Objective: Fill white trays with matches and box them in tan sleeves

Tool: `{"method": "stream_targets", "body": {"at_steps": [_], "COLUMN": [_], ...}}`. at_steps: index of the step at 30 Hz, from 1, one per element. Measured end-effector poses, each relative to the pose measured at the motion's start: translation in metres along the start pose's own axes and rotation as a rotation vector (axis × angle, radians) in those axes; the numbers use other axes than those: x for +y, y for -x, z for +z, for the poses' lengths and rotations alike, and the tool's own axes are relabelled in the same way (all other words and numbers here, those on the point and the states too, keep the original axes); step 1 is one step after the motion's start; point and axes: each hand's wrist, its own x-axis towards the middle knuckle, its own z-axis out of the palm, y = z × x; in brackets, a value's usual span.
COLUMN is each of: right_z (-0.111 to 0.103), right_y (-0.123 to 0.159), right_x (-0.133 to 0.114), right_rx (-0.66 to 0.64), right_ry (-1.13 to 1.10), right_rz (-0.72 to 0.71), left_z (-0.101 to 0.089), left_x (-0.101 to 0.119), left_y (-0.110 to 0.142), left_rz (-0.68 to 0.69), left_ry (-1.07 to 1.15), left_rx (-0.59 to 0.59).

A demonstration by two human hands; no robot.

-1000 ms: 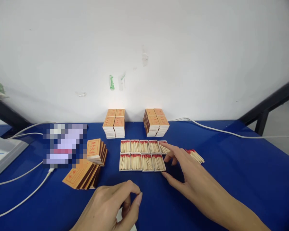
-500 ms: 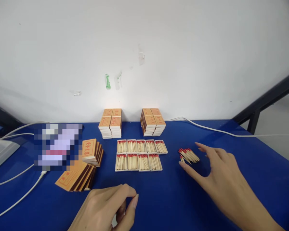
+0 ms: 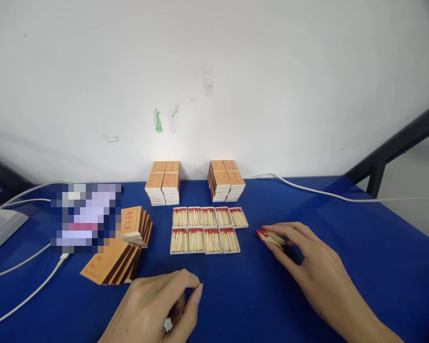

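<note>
— Head view: any change worth noting?

— Yes. Now pinches loose matches (image 3: 272, 239) with the right hand (image 3: 316, 264), thumb on the near side, fingers on the far side. Half a second ago, a wide spread around the same pile.

— Meaning, for the work?

— Looks gathered into one handful, red heads pointing left, rather than a scatter. Not yet in any tray: just to the right of the white trays (image 3: 213, 253), apart from them, on or barely above the blue table (image 3: 236, 295).

— And inside those trays?

— Filled with matches, five in the far row, four in the near one. No shift among them, by the look of it.

— The left hand (image 3: 153, 305)?

— Curled low in view, thumb and index tips meeting or almost. Cannot tell whether pinching anything. Through the gap, just a pale patch (image 3: 168, 325), too covered to name.

— Anything else hard to make out?

— Underside of the bundle, behind the right-hand fingers. Lower edge of view, cutting off both arms. At left, a pixelated device (image 3: 89, 214), unreadable, and a white box (image 3: 5, 231), cut by the edge. On the orange matchboxes (image 3: 162, 183) stacked behind, print too small to read.
</note>
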Motion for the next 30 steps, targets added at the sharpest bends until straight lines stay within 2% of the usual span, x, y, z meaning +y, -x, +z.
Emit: {"method": "stream_targets", "body": {"at_steps": [4,9,12,13,17,20,23,26,30], "right_z": [-0.002,-0.003,0.000,0.002,0.003,0.001,-0.001,-0.001,-0.001], "right_y": [0.005,0.017,0.021,0.021,0.020,0.021,0.025,0.027,0.027], "right_x": [-0.002,-0.005,-0.004,-0.003,0.000,-0.001,-0.008,-0.015,-0.020], "right_rx": [0.045,0.177,0.192,0.183,0.113,0.077,0.056,0.038,0.048], "right_ry": [0.032,0.093,0.130,0.132,0.097,0.084,0.060,0.031,0.023], "right_rz": [-0.047,-0.142,-0.210,-0.230,-0.231,-0.215,-0.209,-0.202,-0.177], "left_z": [-0.001,-0.004,-0.010,-0.014,-0.027,-0.029,-0.021,-0.008,0.006], "left_x": [0.002,0.005,0.006,0.006,0.007,0.004,-0.002,-0.008,-0.009], "left_y": [0.000,-0.001,-0.001,-0.002,-0.006,-0.005,-0.001,0.004,0.007], "left_rz": [-0.021,0.008,0.048,0.066,0.138,0.159,0.184,0.207,0.151], "left_ry": [-0.011,-0.033,-0.095,-0.113,-0.122,-0.161,-0.187,-0.141,-0.115], "left_rx": [-0.009,0.018,0.008,-0.022,-0.263,-0.333,-0.309,-0.228,-0.154]}}
